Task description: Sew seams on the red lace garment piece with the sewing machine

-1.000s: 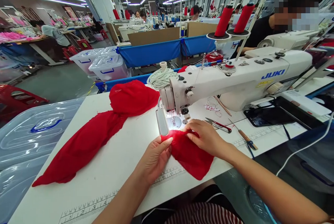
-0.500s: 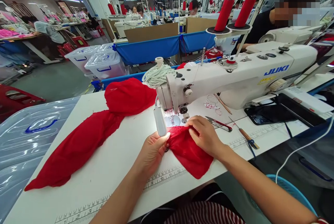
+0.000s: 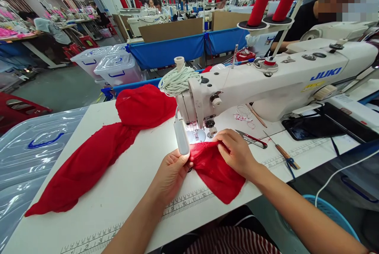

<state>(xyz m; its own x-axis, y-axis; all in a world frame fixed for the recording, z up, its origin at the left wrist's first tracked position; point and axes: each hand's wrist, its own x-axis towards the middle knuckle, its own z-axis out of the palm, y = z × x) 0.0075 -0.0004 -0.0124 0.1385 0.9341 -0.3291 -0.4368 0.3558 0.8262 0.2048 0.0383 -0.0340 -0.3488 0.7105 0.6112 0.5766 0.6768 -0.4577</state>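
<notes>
A piece of thin red fabric (image 3: 217, 171) is stretched between both hands just in front of the sewing machine (image 3: 231, 84). My left hand (image 3: 173, 169) pinches its left corner, beside the small white lamp (image 3: 181, 136) that lights the needle area. Thumb and fingers of my right hand (image 3: 237, 151) grip the upper edge, and the cloth's loose point hangs toward the table's front edge. Farther left, a larger gathered red fabric (image 3: 91, 159) lies across the table and reaches behind the machine head.
Thread snips (image 3: 251, 139), a wooden-handled awl (image 3: 286, 153) and a black phone (image 3: 312, 127) lie right of my hands. Red thread cones (image 3: 260, 3) stand above the machine. A clear plastic bin (image 3: 38, 159) borders the table's left side. A co-worker (image 3: 302, 19) sits beyond the machine.
The view has shifted slightly, so the machine and tools appear a little farther right. Both hands keep their hold on the red fabric, with hardly any movement.
</notes>
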